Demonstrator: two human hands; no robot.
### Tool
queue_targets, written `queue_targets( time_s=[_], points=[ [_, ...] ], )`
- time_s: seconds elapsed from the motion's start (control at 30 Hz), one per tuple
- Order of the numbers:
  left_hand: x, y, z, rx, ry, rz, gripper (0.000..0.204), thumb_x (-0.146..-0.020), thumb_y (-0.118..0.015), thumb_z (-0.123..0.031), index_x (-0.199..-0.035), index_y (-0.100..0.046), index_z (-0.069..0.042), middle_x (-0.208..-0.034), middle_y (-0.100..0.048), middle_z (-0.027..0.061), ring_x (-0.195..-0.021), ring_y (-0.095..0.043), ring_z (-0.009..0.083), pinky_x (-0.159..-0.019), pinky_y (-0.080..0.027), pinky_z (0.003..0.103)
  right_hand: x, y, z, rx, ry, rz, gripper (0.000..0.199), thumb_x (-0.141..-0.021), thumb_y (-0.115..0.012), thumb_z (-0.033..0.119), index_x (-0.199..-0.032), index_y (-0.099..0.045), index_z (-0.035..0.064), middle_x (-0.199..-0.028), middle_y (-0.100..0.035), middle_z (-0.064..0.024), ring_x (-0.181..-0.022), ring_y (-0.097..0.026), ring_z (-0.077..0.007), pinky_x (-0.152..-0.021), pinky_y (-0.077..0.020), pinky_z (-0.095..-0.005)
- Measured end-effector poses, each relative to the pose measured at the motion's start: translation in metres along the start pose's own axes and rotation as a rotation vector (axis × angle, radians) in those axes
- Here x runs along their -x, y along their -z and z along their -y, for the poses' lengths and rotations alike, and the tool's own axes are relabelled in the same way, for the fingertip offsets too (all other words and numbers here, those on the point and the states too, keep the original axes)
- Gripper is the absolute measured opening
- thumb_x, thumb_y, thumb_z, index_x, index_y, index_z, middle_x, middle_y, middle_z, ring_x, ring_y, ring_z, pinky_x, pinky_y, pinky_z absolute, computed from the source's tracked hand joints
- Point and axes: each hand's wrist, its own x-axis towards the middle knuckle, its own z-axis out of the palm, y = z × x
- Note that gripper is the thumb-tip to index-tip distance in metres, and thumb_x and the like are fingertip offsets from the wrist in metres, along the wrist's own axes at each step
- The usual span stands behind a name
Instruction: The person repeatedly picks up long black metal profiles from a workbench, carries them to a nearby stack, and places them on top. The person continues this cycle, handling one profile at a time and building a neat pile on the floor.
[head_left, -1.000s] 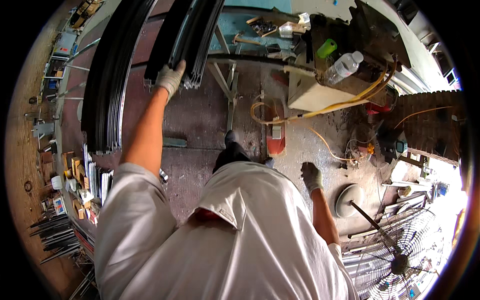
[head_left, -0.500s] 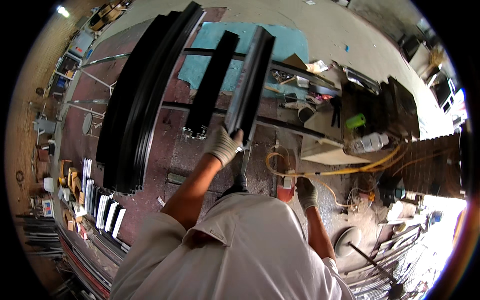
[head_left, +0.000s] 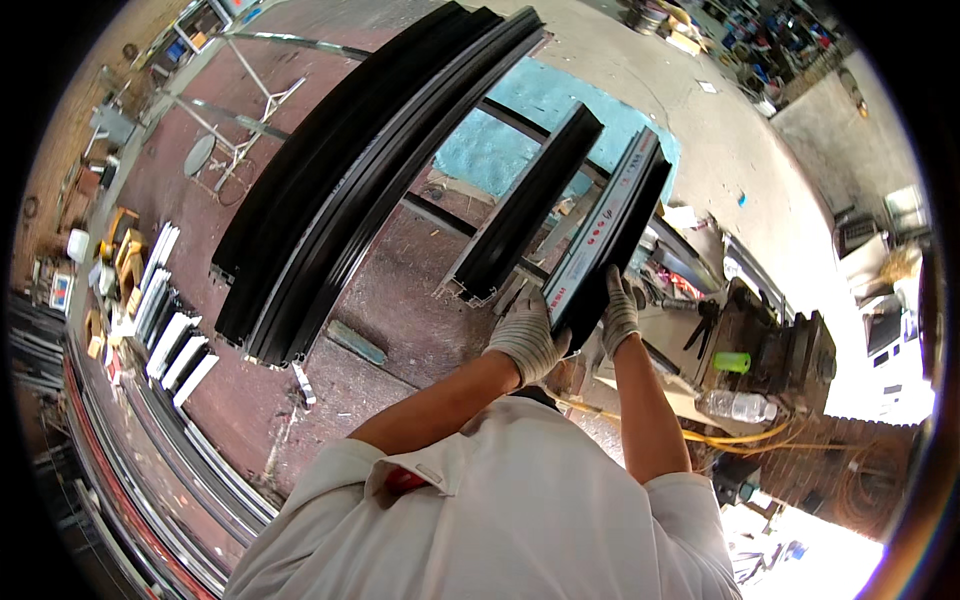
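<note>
Nearest me, my left hand (head_left: 527, 337) and right hand (head_left: 620, 312), both gloved, clench the near end of a long black aluminium profile with a pale labelled face (head_left: 610, 235), which runs off toward one o'clock. I judge I'm carrying it; next it needs lowering level beside the shorter black profile (head_left: 530, 205) at twelve. Half a second ago only my left hand held it, the right hanging low; the stacked long black profiles (head_left: 350, 180) lie farther off at eleven.

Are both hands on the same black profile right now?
Yes: the left hand and the right hand both grip the near end of the black profile with the light face, one on each side.
</note>
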Motion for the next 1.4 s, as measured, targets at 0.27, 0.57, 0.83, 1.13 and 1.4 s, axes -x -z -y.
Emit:
queue_targets(
  time_s=[0.27, 0.57, 0.83, 1.13, 1.4],
  points=[
    [-0.012, -0.005, 0.007, 0.164, -0.001, 0.040, 0.073, -0.079, -0.071, -0.022, -0.137, -0.036, 0.004, -0.120, -0.054, 0.0319, -0.111, -0.054, 0.0457, -0.097, -0.045, 0.046, -0.040, -0.005, 0.014, -0.365, -0.214, 0.339, 0.045, -0.083, -0.074, 0.034, -0.121, -0.059, 0.0148, -0.110, -0.065, -0.0042, -0.097, -0.062, -0.0255, -0.088, -0.0512, -0.0393],
    [-0.012, 0.002, -0.002, 0.142, 0.022, 0.026, 0.058, -0.076, -0.074, -0.030, -0.116, -0.051, 0.006, -0.104, -0.062, 0.0278, -0.098, -0.062, 0.0405, -0.085, -0.049, 0.043, -0.053, -0.007, 0.015, -0.413, -0.136, 0.498, 0.041, -0.089, -0.065, 0.038, -0.120, -0.060, 0.0110, -0.111, -0.062, -0.0039, -0.102, -0.057, -0.0247, -0.091, -0.0482, -0.0407],
    [-0.002, 0.037, -0.021, 0.115, 0.222, 0.169, 0.070, -0.077, -0.073, -0.032, -0.126, -0.043, 0.008, -0.123, -0.051, 0.0293, -0.113, -0.055, 0.0415, -0.095, -0.046, 0.045, -0.037, -0.017, 0.026, -0.358, -0.335, 0.547, 0.061, -0.085, -0.059, 0.054, -0.128, -0.056, 0.0109, -0.121, -0.059, -0.0078, -0.109, -0.054, -0.0287, -0.097, -0.0452, -0.0443],
    [-0.006, 0.037, -0.031, 0.181, 0.204, 0.109, 0.070, -0.077, -0.074, -0.030, -0.129, -0.043, 0.006, -0.123, -0.054, 0.0294, -0.115, -0.055, 0.0409, -0.096, -0.045, 0.042, 0.000, -0.037, 0.059, -0.342, -0.345, 0.539, 0.063, -0.085, -0.059, 0.055, -0.130, -0.054, 0.0120, -0.125, -0.056, -0.0099, -0.114, -0.051, -0.0322, -0.100, -0.0423, -0.0499],
    [-0.012, 0.018, -0.024, 0.212, 0.149, 0.071, 0.072, -0.076, -0.074, -0.033, -0.130, -0.043, 0.005, -0.116, -0.058, 0.0301, -0.109, -0.058, 0.0426, -0.097, -0.046, 0.043, -0.059, -0.027, 0.032, -0.415, -0.243, 0.533, 0.043, -0.088, -0.062, 0.043, -0.118, -0.061, 0.0118, -0.108, -0.064, -0.0052, -0.101, -0.058, -0.0264, -0.093, -0.0469, -0.0408]
  ],
)
